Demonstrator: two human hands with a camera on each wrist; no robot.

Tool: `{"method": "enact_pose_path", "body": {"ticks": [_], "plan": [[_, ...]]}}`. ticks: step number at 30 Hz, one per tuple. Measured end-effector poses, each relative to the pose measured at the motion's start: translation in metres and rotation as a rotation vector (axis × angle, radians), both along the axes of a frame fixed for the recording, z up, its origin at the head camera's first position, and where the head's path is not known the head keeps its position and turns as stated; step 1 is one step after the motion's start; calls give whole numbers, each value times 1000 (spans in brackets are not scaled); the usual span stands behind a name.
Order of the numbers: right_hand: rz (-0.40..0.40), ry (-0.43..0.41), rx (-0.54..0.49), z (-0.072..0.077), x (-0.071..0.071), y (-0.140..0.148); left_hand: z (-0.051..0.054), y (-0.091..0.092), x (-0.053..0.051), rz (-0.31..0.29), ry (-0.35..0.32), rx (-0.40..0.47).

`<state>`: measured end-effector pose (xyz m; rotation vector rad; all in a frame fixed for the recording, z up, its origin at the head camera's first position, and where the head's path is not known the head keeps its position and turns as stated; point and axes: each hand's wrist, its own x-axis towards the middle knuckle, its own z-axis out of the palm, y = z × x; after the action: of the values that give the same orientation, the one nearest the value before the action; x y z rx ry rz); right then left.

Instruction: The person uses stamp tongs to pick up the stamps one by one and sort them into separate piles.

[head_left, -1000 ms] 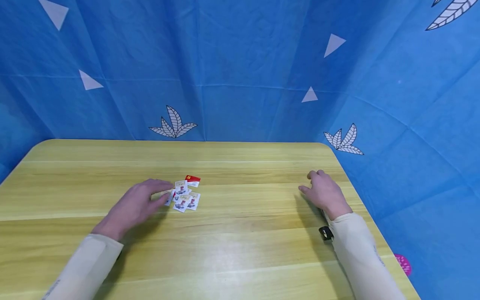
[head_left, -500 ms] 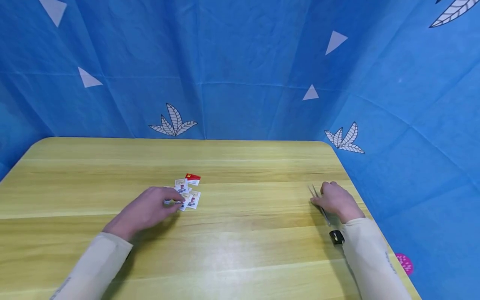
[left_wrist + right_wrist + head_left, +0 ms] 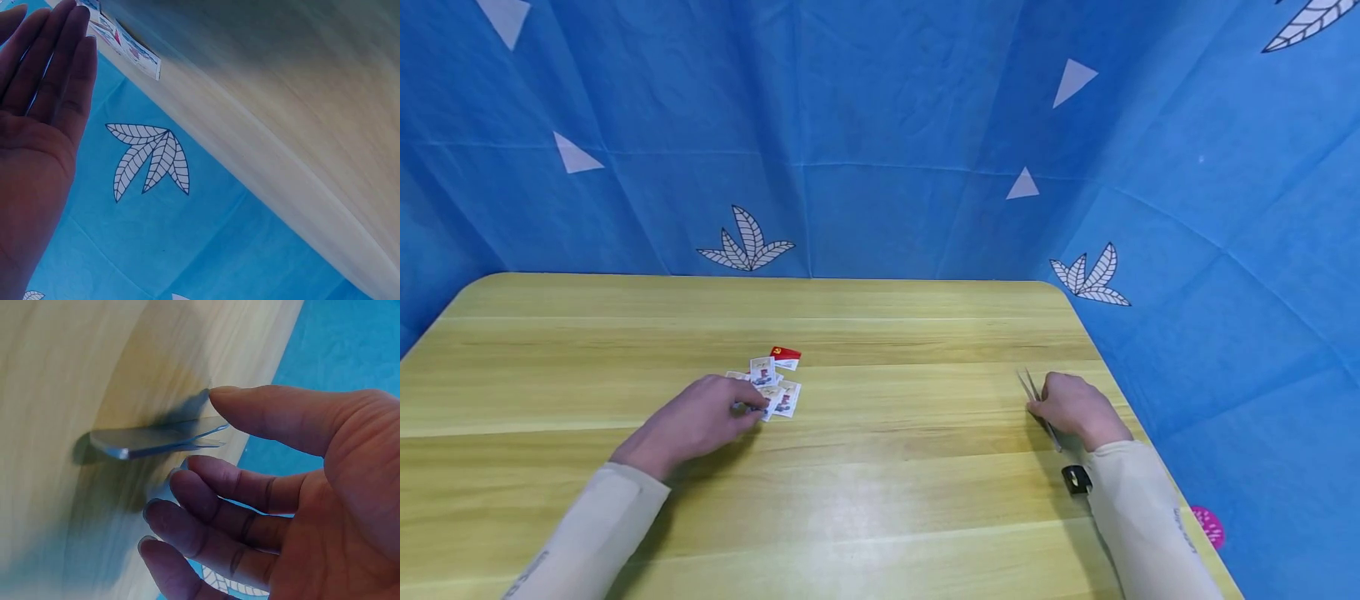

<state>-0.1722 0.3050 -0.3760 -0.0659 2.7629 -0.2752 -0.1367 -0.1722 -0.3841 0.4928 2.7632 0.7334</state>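
Several small printed stamps (image 3: 787, 399) lie overlapping on the table, with a red-and-white one (image 3: 786, 357) at their back edge. The left hand (image 3: 692, 421) reaches over their left side, its thumb and index tips close together at the stamps; whether they touch one cannot be told. In the left wrist view the left hand's (image 3: 37, 144) fingers are straight, beside some stamps (image 3: 140, 53). Metal tweezers (image 3: 1049, 431) lie near the table's right side, tips pointing away. The right hand (image 3: 269, 487) has its thumb and bent fingers around the tweezers (image 3: 140, 440), with a visible gap.
The wooden table (image 3: 880, 500) has rounded far corners and a slanting right edge close to the right forearm. A blue patterned cloth (image 3: 880, 150) hangs behind the table and along its right side. A small black item (image 3: 1077, 479) is beside the right sleeve.
The left hand has moved right and slightly nearer, over the stamps. The right hand has moved right and nearer, uncovering the tweezers' tips; its thumb and fingers have come closer together.
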Motion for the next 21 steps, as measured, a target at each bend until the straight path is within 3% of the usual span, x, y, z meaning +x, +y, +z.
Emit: {"method": "enact_pose_path", "body": {"ticks": [13, 21], "plan": [[31, 24, -54, -5, -1, 0, -4, -2, -4, -34, 14, -1], [88, 105, -150, 1, -2, -18, -1, -1, -6, -20, -5, -22]]}}
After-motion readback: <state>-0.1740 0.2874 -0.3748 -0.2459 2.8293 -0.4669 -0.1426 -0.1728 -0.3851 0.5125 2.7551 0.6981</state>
